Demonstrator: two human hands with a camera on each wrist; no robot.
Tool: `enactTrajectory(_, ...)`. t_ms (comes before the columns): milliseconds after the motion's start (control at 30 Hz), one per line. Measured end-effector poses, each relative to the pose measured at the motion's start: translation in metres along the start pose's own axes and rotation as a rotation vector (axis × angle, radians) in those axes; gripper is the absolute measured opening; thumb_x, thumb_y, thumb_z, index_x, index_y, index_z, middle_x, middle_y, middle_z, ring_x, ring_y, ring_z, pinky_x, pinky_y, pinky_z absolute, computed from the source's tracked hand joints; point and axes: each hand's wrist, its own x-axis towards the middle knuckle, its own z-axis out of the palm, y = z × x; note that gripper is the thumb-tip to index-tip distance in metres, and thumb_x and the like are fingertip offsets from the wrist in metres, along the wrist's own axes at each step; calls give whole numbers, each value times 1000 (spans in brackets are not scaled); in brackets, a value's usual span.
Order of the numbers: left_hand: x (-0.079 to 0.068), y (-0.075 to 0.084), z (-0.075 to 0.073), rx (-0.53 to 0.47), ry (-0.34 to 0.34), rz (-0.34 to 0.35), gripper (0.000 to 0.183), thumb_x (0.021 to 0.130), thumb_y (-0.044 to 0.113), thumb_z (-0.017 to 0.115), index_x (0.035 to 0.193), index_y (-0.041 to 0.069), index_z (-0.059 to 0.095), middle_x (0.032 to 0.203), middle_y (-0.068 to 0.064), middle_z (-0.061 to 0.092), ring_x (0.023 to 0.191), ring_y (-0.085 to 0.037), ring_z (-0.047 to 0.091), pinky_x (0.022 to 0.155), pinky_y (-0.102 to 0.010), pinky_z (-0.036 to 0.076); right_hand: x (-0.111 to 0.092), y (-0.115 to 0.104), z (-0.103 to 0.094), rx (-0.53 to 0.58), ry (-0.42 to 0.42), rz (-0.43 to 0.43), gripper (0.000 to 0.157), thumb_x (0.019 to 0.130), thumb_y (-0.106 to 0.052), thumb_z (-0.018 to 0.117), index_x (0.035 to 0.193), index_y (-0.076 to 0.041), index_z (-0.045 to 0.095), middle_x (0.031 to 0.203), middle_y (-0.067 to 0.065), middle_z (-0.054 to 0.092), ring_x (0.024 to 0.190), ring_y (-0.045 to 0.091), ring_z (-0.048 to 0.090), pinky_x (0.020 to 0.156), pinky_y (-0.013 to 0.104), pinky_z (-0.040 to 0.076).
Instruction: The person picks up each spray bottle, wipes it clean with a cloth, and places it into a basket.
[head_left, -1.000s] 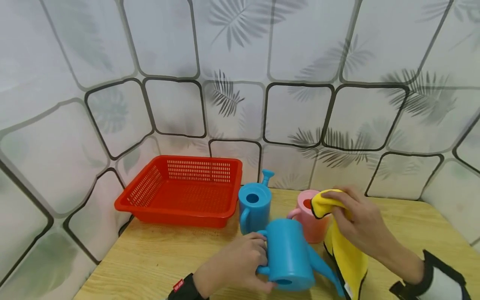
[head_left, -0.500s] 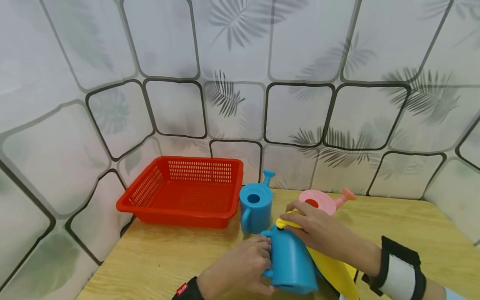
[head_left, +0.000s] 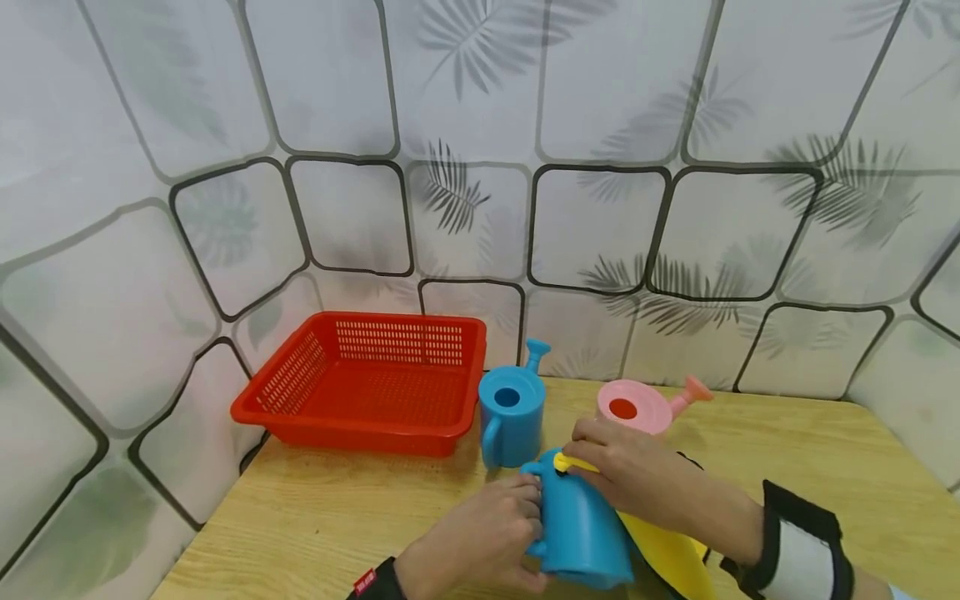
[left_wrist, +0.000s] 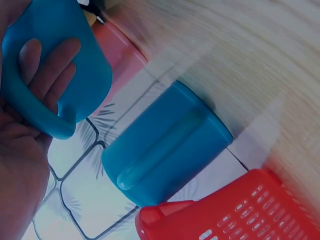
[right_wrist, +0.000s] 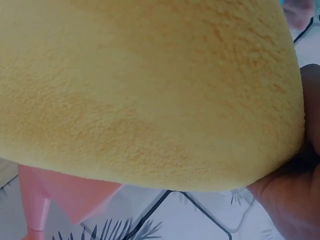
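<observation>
My left hand (head_left: 483, 529) grips the handle of a blue watering can (head_left: 585, 537), which lies tilted above the table. In the left wrist view the fingers (left_wrist: 60, 57) pass through the loop of that handle. My right hand (head_left: 637, 471) holds a yellow cloth (head_left: 671, 554) with a dark edge and presses it to the can's upper end. Its fleecy surface (right_wrist: 150, 100) fills most of the right wrist view. Cloth and right hand hide the can's spout. Behind the right hand stands a pink watering can (head_left: 637, 404), partly covered by it.
A second blue watering can (head_left: 512, 417) stands upright behind the held one. To its left is a red plastic basket (head_left: 360, 442) with slotted walls. The wooden table (head_left: 322, 521) meets a patterned curtain (head_left: 472, 217) at the back and sides.
My right hand has carried the cloth leftward from in front of the pink can onto the held blue can, then slid slightly down it. The pink can's spout has come into view.
</observation>
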Motion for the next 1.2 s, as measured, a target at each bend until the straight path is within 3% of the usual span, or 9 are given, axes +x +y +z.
enactTrajectory(233,-4,-5,3,25,62,6,37,84,53,65,88,17,75,79,9,71,94,-9,57,107,-34,40,-4,-15,4,-14,23,-101,29,73,-16,83,100,-9,74,86,1,61,77,13,57,69,28,60)
enactTrajectory(433,-5,-8,4,41,111,11,35,83,51,66,80,17,74,73,9,68,88,-10,56,107,-34,40,-13,-30,6,17,30,-204,22,80,-25,78,98,-14,72,78,-6,56,70,7,51,63,18,50)
enactTrajectory(633,-7,-10,4,34,158,7,34,80,50,69,80,16,74,72,8,68,85,-10,57,105,-34,42,-22,-39,5,147,-17,-216,21,85,-27,74,102,-15,70,85,-8,63,77,6,56,69,20,56)
enactTrajectory(1200,-8,-10,4,30,161,6,40,81,54,69,85,15,75,75,7,72,87,-10,59,106,-36,42,-27,-39,7,103,15,-265,21,87,-28,71,103,-15,70,88,-6,67,77,5,58,69,21,57)
